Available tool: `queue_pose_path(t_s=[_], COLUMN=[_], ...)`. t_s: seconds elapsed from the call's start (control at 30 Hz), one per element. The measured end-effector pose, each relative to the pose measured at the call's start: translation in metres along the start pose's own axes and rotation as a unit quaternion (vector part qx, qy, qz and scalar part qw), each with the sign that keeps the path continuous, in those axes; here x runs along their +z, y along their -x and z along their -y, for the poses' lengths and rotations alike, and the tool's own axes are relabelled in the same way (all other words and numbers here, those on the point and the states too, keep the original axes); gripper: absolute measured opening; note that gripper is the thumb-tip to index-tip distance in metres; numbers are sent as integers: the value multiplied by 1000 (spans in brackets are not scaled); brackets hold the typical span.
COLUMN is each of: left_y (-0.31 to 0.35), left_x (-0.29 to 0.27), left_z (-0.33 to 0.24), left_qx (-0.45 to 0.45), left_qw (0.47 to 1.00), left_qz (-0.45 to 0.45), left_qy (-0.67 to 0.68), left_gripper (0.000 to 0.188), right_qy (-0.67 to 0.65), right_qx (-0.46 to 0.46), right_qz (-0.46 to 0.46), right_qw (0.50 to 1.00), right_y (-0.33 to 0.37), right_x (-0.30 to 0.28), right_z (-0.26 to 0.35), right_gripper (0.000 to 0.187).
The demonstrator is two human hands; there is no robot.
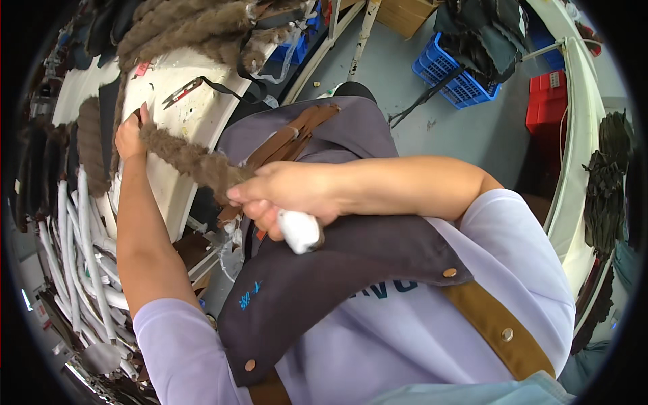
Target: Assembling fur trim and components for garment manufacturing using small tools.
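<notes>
A fluffy, grey-brown fur strip [192, 160] stretches between two bare hands, crossing the lap-side edge of a smooth white surface [206, 116]. The left hand [129, 135] pinches one end, some fingers hidden. The right hand [287, 190] pinches the other; its lower fingers curl round a blurred white object [299, 231], too covered to identify. Slim metal snips [181, 93] lie short of furry pieces [189, 34] heaped at the surface's far end, cut off above.

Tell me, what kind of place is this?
Probably a workshop for fur goods: the person holds a brown fur strip, thread snips lie on the white table, and more fur pieces are piled beyond.
</notes>
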State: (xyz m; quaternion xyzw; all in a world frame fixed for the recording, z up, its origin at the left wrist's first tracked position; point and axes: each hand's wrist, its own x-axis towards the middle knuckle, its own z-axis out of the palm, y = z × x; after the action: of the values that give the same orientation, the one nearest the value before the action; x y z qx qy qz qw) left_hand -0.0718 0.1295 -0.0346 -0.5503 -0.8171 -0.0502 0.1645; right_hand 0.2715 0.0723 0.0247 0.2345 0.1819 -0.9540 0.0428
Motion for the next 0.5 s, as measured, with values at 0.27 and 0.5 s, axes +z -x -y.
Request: queue_pose_path(t_s=[0.27, 0.5], left_y=[-7, -4], left_x=[7, 1], left_z=[5, 16], left_qx=[27, -49], left_qw=[999, 997], left_qz=[0, 41], left_qy=[-21, -43], left_gripper=[43, 30], right_qy=[26, 99], right_qx=[-8, -207], right_qz=[-16, -212], right_qw=[999, 950], right_y=[101, 181], right_x=[-35, -79], right_z=[-21, -41], right_gripper=[23, 26])
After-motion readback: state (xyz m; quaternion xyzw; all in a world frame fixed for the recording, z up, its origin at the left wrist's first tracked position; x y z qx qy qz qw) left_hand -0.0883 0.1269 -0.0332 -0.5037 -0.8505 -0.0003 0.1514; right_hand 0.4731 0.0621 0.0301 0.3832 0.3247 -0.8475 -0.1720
